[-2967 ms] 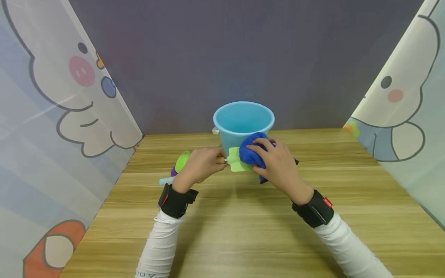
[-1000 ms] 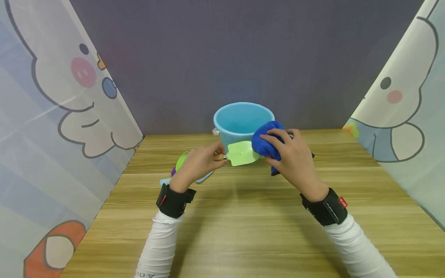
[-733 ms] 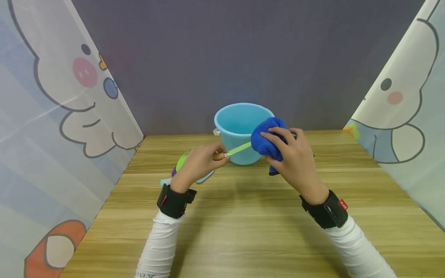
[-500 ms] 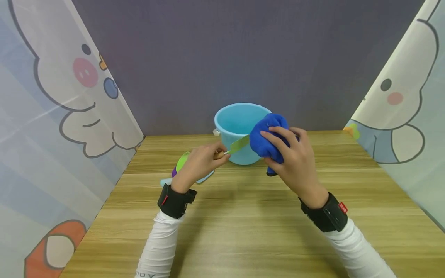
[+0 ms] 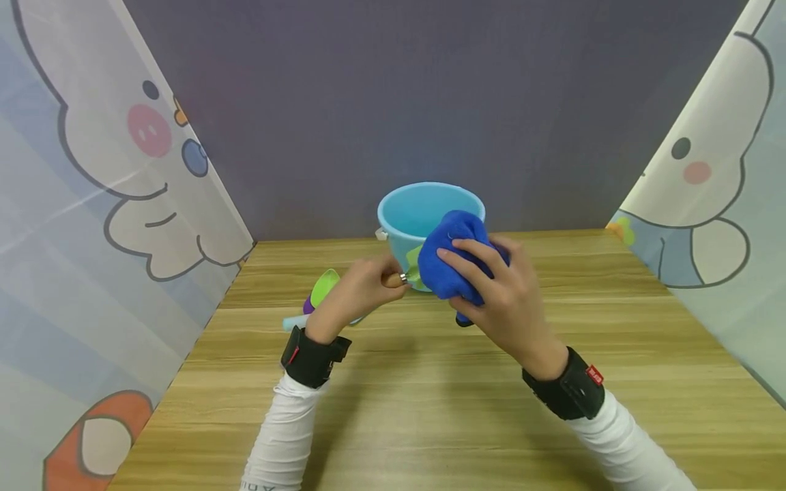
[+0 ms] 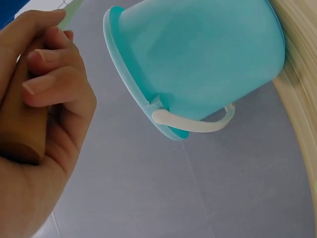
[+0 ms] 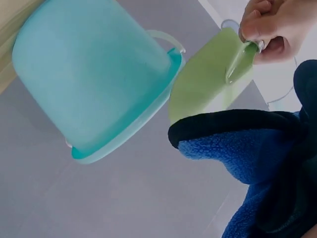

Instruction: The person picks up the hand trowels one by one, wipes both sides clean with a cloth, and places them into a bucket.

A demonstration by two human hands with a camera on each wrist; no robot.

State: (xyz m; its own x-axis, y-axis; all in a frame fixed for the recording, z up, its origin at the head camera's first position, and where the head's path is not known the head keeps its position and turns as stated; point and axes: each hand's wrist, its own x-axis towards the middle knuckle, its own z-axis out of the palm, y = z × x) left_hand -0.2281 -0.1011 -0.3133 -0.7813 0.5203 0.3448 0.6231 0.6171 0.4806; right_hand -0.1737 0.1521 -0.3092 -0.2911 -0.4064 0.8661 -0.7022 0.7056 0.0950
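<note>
My left hand (image 5: 364, 285) grips the wooden handle (image 6: 22, 124) of a small garden trowel, its light green blade (image 7: 208, 79) pointing right and tilted in the air. In my right hand (image 5: 508, 294) is a bunched blue cloth (image 5: 445, 262) with a dark edging, held against the blade. Most of the blade is hidden behind the cloth in the head view; the right wrist view shows its broad face, with the cloth over the end. Just behind both hands stands a light blue bucket (image 5: 393, 235) with a white handle (image 6: 193, 123).
Partly behind the left forearm lie a lime green scoop-like piece (image 5: 323, 286), a purple piece (image 5: 308, 305) and a light blue handle (image 5: 295, 322). A grey wall (image 5: 344, 123) rises behind the wooden table (image 5: 430, 409), with printed cartoon panels on either side.
The trowel has been turned about its handle, its blade going from flat to edge-on to tilted. My right hand moved right and up, then back left, bringing the cloth over more of the blade.
</note>
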